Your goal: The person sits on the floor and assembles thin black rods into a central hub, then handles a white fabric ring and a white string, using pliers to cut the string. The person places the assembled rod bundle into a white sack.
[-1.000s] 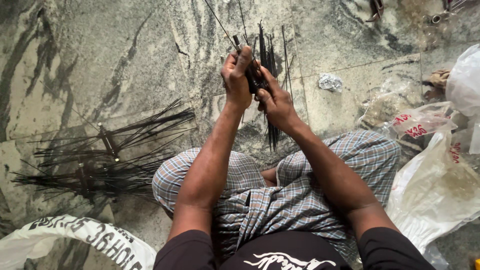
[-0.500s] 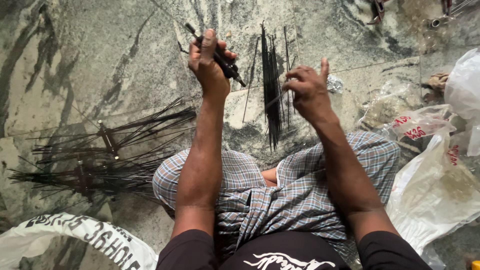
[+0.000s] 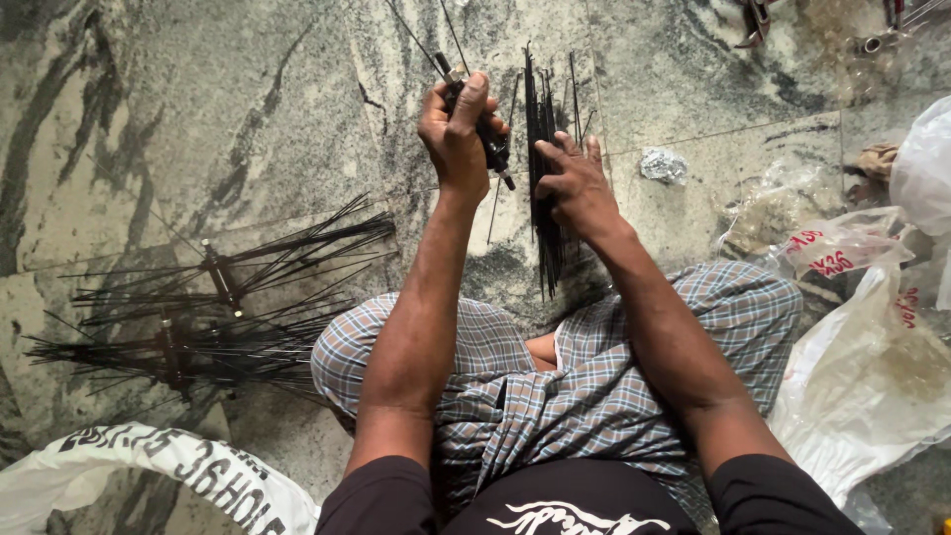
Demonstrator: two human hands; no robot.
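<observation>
The left hand [image 3: 458,127] is closed around a small black hub [image 3: 492,149] with thin wires coming out of its top end; the fingers [image 3: 474,99] are wrapped and pressed together around it, and the thumb lies over the front. It is held up above the stone floor [image 3: 198,119], in front of the person's knees. The right hand [image 3: 575,188] rests on a bundle of thin black rods [image 3: 543,129] that lies on the floor just beside the left hand. Its fingers are a little spread and lie on the rods; I cannot tell if they pinch one rod.

The rods look like light, stiff metal wire, long and very thin, with a dark matte surface. I judge that one rod alone will bend and spring easily and may slip between the fingers, so it is better to take it near the end, close to the hub, and not in the middle. The bundle is loose and can roll apart.

At the left side, two finished pieces [image 3: 213,317] lie on the floor, each with rods spreading like a fan from a dark middle bar. The floor is polished grey stone with dark veins. Crumpled clear plastic bags [image 3: 862,367] lie at the right, soft and shiny.
</observation>
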